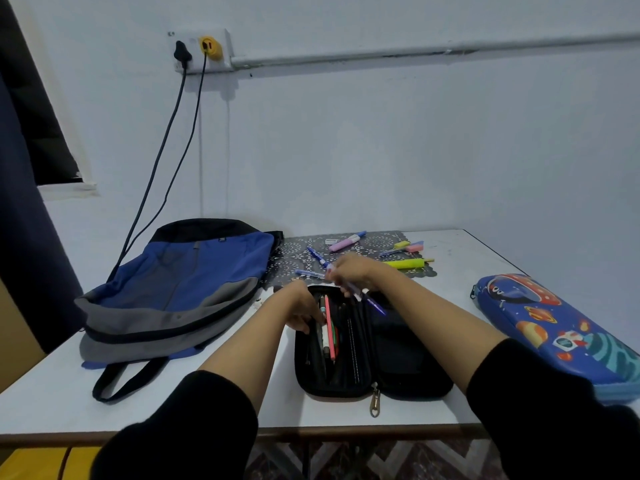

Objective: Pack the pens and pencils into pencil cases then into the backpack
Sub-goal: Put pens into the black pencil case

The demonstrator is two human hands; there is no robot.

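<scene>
The black pencil case lies open at the near edge of the table, right in front of the person, and serves as the landmark for everything else. Its left half already holds a row of pens and pencils, among them a pink pencil; its right half looks empty, though it is dark.

The left hand rests on the left edge of the case, fingers curled down onto the rim and the pens there, seemingly steadying it; whether it pinches anything I cannot tell. The right hand hovers over the far end of the case, fingers closed around a blue pen that slants down toward the case's middle.

So the step in hand looks like the first one, filling a case, and it is only partly done. The next move likely calls for laying this pen lengthwise in the case beside the others, then reaching back for more.

Just beyond the case, on a patterned mat, loose items wait: more blue pens, a yellow-green highlighter, a purple marker and small erasers. To the right of the case lies a closed blue space-print pencil case. To the left, the blue and grey backpack lies flat; I cannot tell whether it is unzipped.
</scene>
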